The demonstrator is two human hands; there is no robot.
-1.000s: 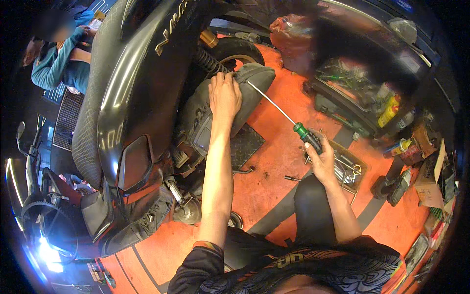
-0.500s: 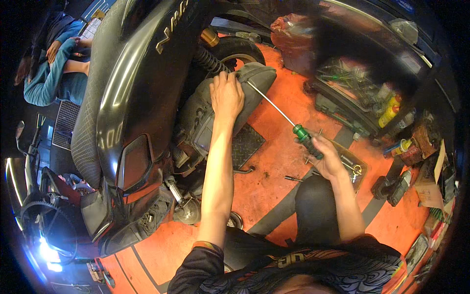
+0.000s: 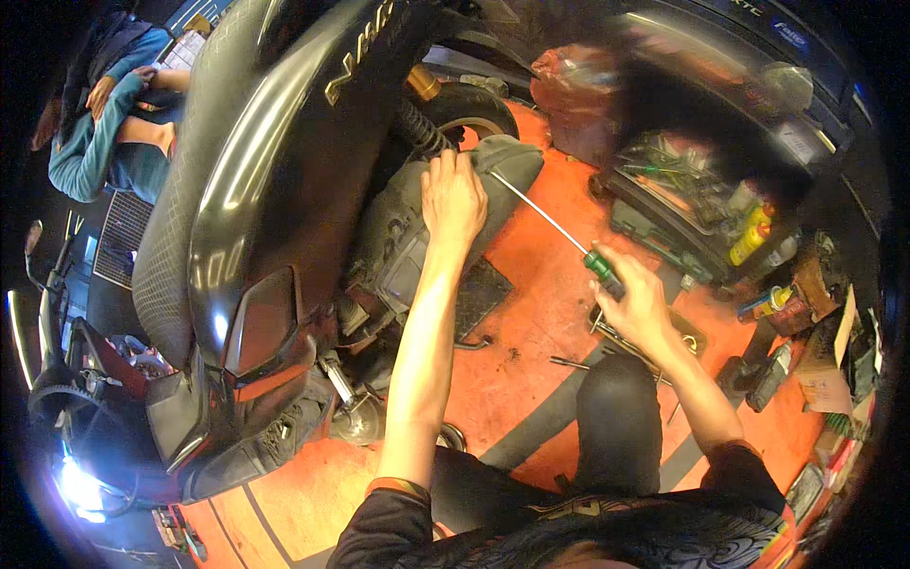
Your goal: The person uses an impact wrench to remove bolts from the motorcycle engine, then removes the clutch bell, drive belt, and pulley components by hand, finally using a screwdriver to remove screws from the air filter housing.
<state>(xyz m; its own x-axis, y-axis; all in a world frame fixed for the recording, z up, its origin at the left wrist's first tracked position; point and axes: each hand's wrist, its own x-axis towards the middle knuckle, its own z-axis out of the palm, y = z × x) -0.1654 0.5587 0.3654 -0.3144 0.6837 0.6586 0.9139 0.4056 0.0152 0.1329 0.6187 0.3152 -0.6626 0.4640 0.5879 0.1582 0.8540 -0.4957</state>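
Note:
In my right hand [image 3: 633,296] is a long screwdriver [image 3: 538,211] with a green and black handle. The fingers and thumb close round the handle. The shank slants up and left, and its tip meets a dark grey plastic cover [image 3: 507,156] on the side of a black scooter [image 3: 284,180]. My left hand [image 3: 455,204] lies palm down over that cover, fingers bent over its upper edge, beside the coil-spring shock absorber [image 3: 417,123]. Whatever the screwdriver tip engages is too small to make out.
Behind my right hand stands a toolbox [image 3: 664,190] full of tools, with a yellow bottle [image 3: 751,235] beside it. A small tray [image 3: 697,332] and a thin dark tool [image 3: 569,362] lie on the orange floor. A person in a teal sleeve [image 3: 90,166] sits at far left.
My right hand has turned and shifted its grip on the screwdriver handle, its elbow swinging outward. The tip stays at the cover, and my left hand stays on it. The view has shifted slightly.

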